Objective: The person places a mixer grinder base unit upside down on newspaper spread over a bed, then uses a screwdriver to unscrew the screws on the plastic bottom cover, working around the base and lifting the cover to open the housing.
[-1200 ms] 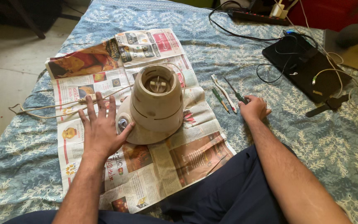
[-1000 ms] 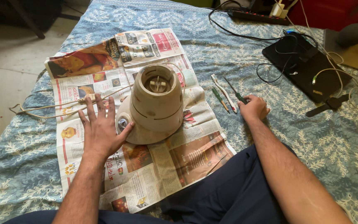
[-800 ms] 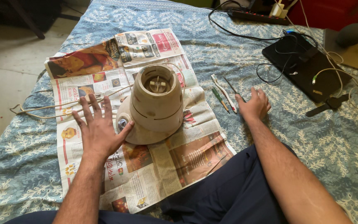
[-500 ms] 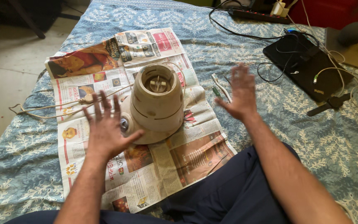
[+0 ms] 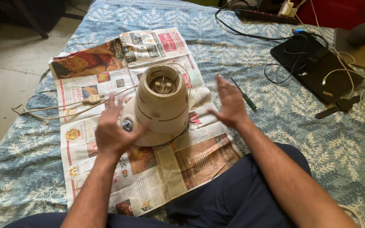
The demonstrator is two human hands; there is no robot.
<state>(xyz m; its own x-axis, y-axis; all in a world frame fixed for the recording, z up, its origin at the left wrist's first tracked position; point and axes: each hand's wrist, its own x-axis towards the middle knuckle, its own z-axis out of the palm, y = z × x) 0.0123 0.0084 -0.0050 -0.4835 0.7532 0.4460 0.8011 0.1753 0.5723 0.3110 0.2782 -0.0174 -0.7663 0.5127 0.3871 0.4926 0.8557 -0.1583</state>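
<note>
Mixer grinder base (image 5: 162, 105): I see the cream-coloured motor base standing upright on spread newspaper (image 5: 106, 84) on the bed (image 5: 275, 109), its coupler well facing up at me and a round knob low on its front-left side.
Change since earlier: half a second ago my left hand hovered at the base's left side and my right was lifted above the screwdrivers; now both have drawn in to either side of the base. Further back, the left lay flat on the newspaper and the right rested on the bed by the tools. The base itself has not shifted.
Left hand (image 5: 113, 133): spread, fingers fanned, holding nothing; it sits just beside the knob, and I cannot tell whether the thumb touches the base.
Right hand (image 5: 230, 104): spread, palm turned toward the base, gripping nothing, near its right flank but apart from it.
Screwdriver (image 5: 243, 96): green-handled, lying on the bed just beyond my right hand.
Power cord (image 5: 64, 106): pale, trailing left from the base across the newspaper, plug resting on the page.
Laptop (image 5: 317, 67): black, closed, at the far right with wires looped over it.
</note>
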